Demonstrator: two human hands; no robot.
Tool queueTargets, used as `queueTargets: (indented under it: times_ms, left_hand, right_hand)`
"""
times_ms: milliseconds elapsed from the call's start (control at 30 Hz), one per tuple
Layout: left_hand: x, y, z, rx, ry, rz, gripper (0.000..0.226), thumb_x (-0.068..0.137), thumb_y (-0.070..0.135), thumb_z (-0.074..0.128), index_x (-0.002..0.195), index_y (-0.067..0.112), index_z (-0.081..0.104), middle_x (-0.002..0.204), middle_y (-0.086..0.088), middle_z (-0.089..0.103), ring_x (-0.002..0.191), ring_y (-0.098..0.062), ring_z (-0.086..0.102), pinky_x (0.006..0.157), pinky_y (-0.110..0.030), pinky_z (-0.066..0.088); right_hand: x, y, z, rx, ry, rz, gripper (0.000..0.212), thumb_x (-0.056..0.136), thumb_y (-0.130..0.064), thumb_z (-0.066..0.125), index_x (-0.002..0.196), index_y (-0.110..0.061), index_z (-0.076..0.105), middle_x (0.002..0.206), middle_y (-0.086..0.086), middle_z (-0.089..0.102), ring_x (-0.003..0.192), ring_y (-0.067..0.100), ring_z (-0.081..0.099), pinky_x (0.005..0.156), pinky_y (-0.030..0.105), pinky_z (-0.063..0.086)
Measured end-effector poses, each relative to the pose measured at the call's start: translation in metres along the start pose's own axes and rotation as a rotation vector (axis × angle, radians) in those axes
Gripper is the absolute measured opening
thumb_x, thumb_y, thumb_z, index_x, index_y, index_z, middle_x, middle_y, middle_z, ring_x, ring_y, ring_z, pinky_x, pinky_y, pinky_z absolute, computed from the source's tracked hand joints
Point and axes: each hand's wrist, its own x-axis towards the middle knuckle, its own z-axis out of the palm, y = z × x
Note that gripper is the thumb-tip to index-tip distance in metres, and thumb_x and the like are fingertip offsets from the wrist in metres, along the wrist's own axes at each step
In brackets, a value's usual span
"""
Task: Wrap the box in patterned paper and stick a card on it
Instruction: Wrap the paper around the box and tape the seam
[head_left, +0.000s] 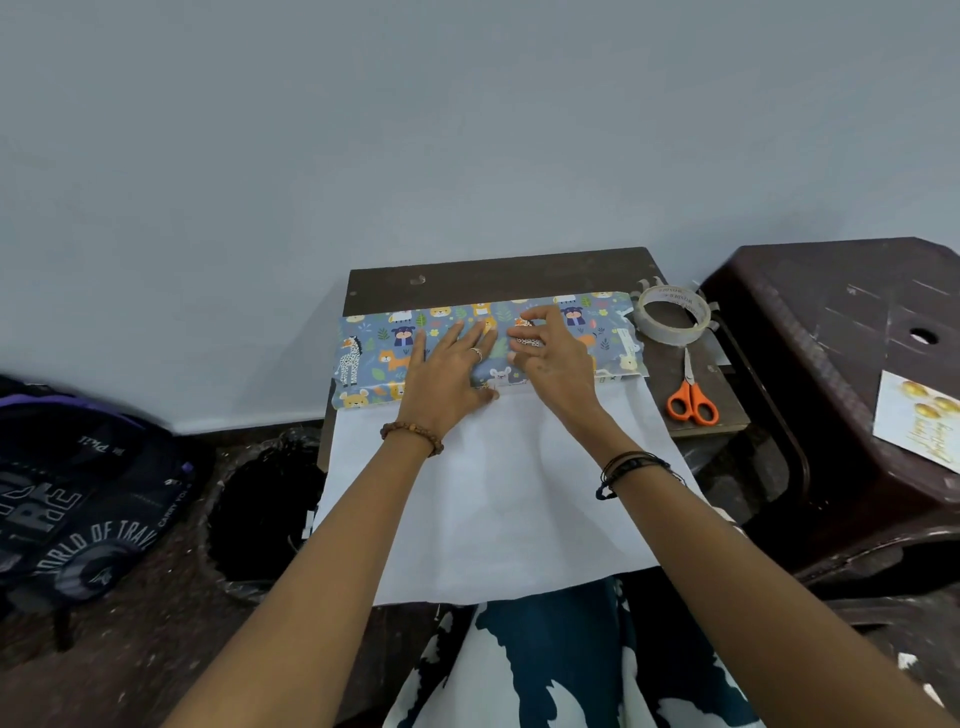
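Observation:
The box lies across the small dark table (498, 275), hidden under blue patterned paper with cartoon animals (582, 322). The paper's white underside (498, 499) spreads from the box toward me and hangs over the table's near edge onto my lap. My left hand (447, 369) presses flat on the folded paper over the box, fingers straight. My right hand (550, 348) rests beside it with fingers spread and bent, fingertips pressing the paper. The card (919, 421), white with gold balls and gold lettering, lies on a brown plastic stool at the right.
A roll of clear tape (672, 314) with cut strips around it sits at the table's back right corner. Orange-handled scissors (691, 395) lie just in front of it. The brown plastic stool (841, 332) stands right of the table. A dark backpack (78, 493) and black bin (265, 509) sit left.

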Motion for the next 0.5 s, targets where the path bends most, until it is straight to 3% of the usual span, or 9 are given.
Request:
queueTargets:
  times_ms: [167,233,300,367,433,500]
  left_hand:
    - [-0.001,-0.001,-0.011,-0.022,-0.121,0.031,0.079,0.091,0.029,0.055,0.148,0.023,0.002,0.157,0.002,0.001,0.144,-0.017,-0.002,0.112,-0.051,-0.005]
    - [-0.005,0.001,-0.017,0.029,-0.163,0.049,0.080,0.093,0.022,0.053,0.148,0.019,-0.006,0.157,0.001,-0.006,0.144,-0.019,-0.006,0.111,-0.054,-0.006]
    - [-0.020,0.009,-0.019,0.066,-0.116,0.077,0.081,0.094,0.020,0.050,0.147,0.017,-0.011,0.156,0.000,-0.009,0.143,-0.020,-0.008,0.110,-0.054,-0.007]
    - [-0.042,0.020,-0.023,-0.014,-0.094,0.116,0.080,0.094,0.028,0.050,0.147,0.017,-0.009,0.156,0.000,-0.009,0.143,-0.019,-0.008,0.111,-0.049,-0.010]
    - [-0.063,0.032,-0.027,-0.073,-0.161,0.178,0.080,0.092,0.045,0.047,0.148,0.019,-0.003,0.156,-0.001,-0.011,0.143,-0.017,-0.013,0.111,-0.046,-0.012]
    - [-0.075,0.043,-0.031,-0.042,-0.337,0.199,0.091,0.085,0.062,0.045,0.149,0.018,-0.002,0.155,0.000,-0.016,0.140,-0.015,-0.021,0.109,-0.049,-0.018]
  right_hand:
    - [0.000,0.000,-0.009,-0.089,-0.086,-0.046,0.036,0.088,0.009,0.049,0.120,-0.006,0.045,0.118,0.012,0.062,0.105,0.019,0.063,0.080,0.018,0.050]
    - [-0.002,-0.003,-0.017,-0.118,-0.190,-0.056,0.042,0.086,0.015,0.040,0.124,-0.004,0.042,0.125,0.016,0.056,0.114,0.023,0.058,0.086,0.021,0.048]
    - [-0.007,-0.006,-0.024,-0.214,-0.262,-0.110,0.050,0.082,0.018,0.035,0.125,-0.006,0.043,0.127,0.018,0.054,0.119,0.027,0.054,0.094,0.032,0.047]
    - [-0.014,-0.007,-0.030,-0.362,-0.290,-0.188,0.053,0.077,0.015,0.035,0.121,-0.012,0.048,0.117,0.016,0.061,0.110,0.033,0.057,0.090,0.047,0.048]
    - [-0.024,-0.010,-0.036,-0.455,-0.320,-0.229,0.051,0.076,0.014,0.037,0.115,-0.013,0.054,0.112,0.011,0.065,0.102,0.033,0.059,0.082,0.046,0.049]
    - [-0.034,-0.013,-0.042,-0.525,-0.361,-0.266,0.043,0.081,0.013,0.042,0.113,-0.012,0.057,0.116,0.007,0.064,0.101,0.029,0.059,0.081,0.042,0.049]
